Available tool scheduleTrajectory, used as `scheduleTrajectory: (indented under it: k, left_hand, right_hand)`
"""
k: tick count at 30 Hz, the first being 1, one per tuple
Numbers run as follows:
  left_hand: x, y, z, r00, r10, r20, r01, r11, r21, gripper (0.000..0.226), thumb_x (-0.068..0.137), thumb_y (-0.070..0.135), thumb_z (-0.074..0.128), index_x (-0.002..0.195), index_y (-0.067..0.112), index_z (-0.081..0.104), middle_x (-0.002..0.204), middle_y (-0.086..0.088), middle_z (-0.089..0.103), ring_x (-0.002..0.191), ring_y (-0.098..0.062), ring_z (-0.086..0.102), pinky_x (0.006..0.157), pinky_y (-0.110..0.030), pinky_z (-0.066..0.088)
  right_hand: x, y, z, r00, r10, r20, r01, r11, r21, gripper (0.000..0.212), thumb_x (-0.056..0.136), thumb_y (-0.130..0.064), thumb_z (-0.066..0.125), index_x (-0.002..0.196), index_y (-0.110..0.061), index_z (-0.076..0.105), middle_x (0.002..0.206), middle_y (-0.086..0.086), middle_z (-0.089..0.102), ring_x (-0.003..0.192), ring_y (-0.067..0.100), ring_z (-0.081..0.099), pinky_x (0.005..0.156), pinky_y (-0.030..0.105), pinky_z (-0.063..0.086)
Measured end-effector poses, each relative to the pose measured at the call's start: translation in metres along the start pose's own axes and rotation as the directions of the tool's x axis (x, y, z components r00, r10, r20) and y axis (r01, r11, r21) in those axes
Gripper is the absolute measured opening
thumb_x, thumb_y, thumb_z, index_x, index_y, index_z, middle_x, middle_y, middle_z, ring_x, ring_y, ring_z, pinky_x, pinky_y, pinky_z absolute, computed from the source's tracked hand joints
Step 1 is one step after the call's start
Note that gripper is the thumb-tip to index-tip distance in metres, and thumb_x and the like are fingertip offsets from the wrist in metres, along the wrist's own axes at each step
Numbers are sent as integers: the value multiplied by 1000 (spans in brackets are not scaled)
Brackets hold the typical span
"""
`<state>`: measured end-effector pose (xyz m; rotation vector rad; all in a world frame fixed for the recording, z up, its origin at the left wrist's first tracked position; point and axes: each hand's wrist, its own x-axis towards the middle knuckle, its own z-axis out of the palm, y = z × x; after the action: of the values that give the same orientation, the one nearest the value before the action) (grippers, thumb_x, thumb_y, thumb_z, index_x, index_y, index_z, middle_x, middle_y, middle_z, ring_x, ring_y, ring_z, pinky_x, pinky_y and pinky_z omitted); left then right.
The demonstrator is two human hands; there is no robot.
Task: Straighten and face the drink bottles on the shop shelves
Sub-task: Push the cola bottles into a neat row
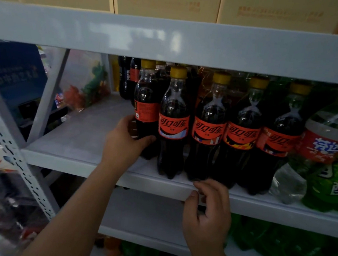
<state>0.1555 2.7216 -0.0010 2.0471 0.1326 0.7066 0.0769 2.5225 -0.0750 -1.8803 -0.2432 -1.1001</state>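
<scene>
A row of cola bottles stands upright along the front of the middle shelf [83,161]. The leftmost cola bottle [146,109] sits slightly behind the row, its orange label turned sideways so that only small print faces outward. The left hand [125,139] closes its grip around the lower body of this bottle, thumb across the front just under the label and fingers wrapped behind. The left forearm rises from the lower left, extended up and forward to the shelf.

The right hand [205,210] hangs below the shelf's front lip, its fingers loosely curled and holding nothing; the fingertips lie just beside the base of the third cola bottle [209,127]. The wrist is bent upward, the forearm entering from the bottom edge.

The second cola bottle [173,122] and those to its right show orange labels with white Chinese Coca-Cola lettering facing forward; all have yellow caps. Behind the row, a dark bottle [126,77] reads "PEPSI" vertically. At the far right a clear bottle [324,145] carries a red label with white Chinese script, beside green bottles [331,182].
</scene>
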Motion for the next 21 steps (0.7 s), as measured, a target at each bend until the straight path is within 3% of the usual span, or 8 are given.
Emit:
scheduleTrajectory:
  k: [3, 5, 7, 10, 12, 14, 17, 21]
  left_hand:
    - [3, -12, -16, 982, 34, 188, 17, 964, -264, 52, 74, 4, 76, 120, 21, 57, 102, 12, 70, 98, -6, 66, 88, -26, 51]
    - [4, -20, -30, 935, 117, 335, 47, 895, -444, 51, 78, -10, 64, 122, 15, 56, 109, 6, 71, 107, -10, 64, 91, -24, 50]
    - [7, -23, -40, 878, 168, 447, 89, 863, -498, 54, 81, -15, 55, 130, 9, 50, 118, 3, 68, 116, -13, 59, 92, -22, 48]
    - [6, -20, -42, 814, 201, 544, 139, 843, -519, 67, 73, -14, 60, 131, 19, 49, 125, 1, 63, 121, -17, 55, 93, -26, 48]
    - [0, -15, -33, 823, 177, 540, 139, 859, -493, 70, 65, 1, 68, 127, 28, 50, 123, 6, 64, 119, -12, 56, 92, -24, 48]
    - [-6, -11, -21, 888, 120, 444, 90, 901, -424, 72, 60, 19, 82, 122, 38, 51, 117, 14, 65, 113, -4, 58, 90, -21, 48]
    - [-10, -11, -12, 958, 86, 273, 22, 929, -369, 66, 61, 15, 88, 113, 39, 55, 106, 18, 69, 102, 1, 63, 79, -12, 49]
    - [-5, -25, -22, 924, 136, 359, 101, 815, -571, 65, 71, 3, 76, 128, 21, 51, 115, 2, 69, 111, -14, 62, 84, -21, 51]
  right_hand:
    - [-1, -1, 1, 1000, 4, 1, -4, 1000, 8, 21, 86, -23, 50, 91, -12, 68, 104, -18, 45, 91, -2, 50, 81, 7, 38]
    - [-1, -3, 1, 1000, 1, 6, -1, 1000, 11, 21, 86, -23, 51, 92, -12, 68, 104, -18, 45, 92, -3, 50, 81, 6, 38]
    - [-2, -4, 1, 1000, -4, 20, 4, 1000, 7, 21, 86, -23, 51, 93, -12, 68, 104, -17, 46, 92, -1, 51, 81, 8, 40]
    - [-3, -5, 1, 1000, 14, 28, -14, 1000, 10, 22, 86, -24, 50, 92, -12, 68, 105, -16, 47, 89, -1, 50, 79, 6, 38]
    - [-2, -6, 2, 999, 27, 33, -27, 1000, 12, 23, 87, -24, 50, 93, -11, 68, 105, -16, 47, 89, -2, 49, 78, 5, 37]
    - [-2, -7, 2, 999, 13, 39, -13, 1000, 7, 22, 87, -24, 50, 93, -12, 68, 105, -15, 47, 90, -1, 50, 79, 6, 37]
    - [-3, -7, 2, 999, 1, 49, -1, 1000, 5, 21, 86, -23, 51, 93, -12, 68, 104, -14, 48, 90, 0, 50, 79, 6, 37]
    - [-4, -5, 0, 998, 7, 56, -8, 1000, 11, 22, 86, -23, 51, 94, -12, 68, 104, -9, 52, 90, 3, 53, 79, 9, 40]
